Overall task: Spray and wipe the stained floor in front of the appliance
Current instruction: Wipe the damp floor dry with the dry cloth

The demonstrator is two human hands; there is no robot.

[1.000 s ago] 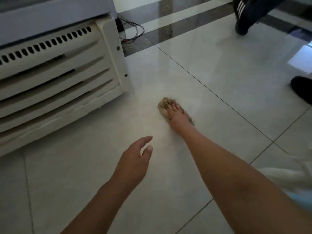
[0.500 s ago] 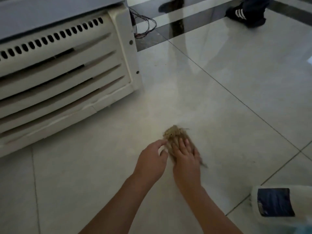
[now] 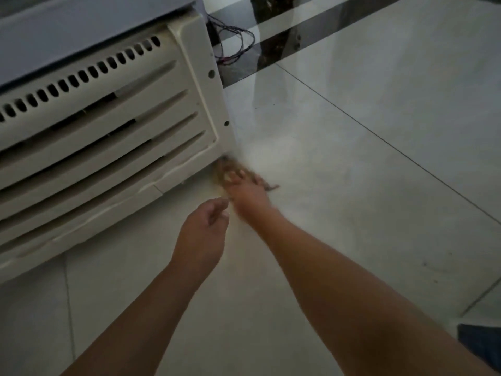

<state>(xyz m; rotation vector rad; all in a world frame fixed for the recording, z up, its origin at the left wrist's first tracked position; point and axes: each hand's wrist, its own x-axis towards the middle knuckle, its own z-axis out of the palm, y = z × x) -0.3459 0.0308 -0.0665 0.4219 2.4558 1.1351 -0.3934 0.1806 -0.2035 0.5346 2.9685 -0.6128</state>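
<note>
A crumpled brownish cloth [image 3: 226,169] lies on the pale tiled floor [image 3: 339,213] right at the lower right corner of the white louvred appliance [image 3: 108,126]. My right hand [image 3: 248,192] presses flat on the cloth with straight fingers; it is blurred by motion. My left hand [image 3: 202,234] hovers just behind it above the floor, fingers loosely curled, holding nothing. A whitish haze shows on the tile around the cloth.
Dark cables [image 3: 233,42] lie behind the appliance's corner, on a dark floor stripe [image 3: 271,58]. A white bottle with a blue label [image 3: 479,346] is partly visible at the lower right edge. Tile joints cross the floor diagonally.
My right hand has pushed the cloth forward and left, from the open tile up to the appliance's corner. My left hand followed and its fingers curled in. The view came closer.
</note>
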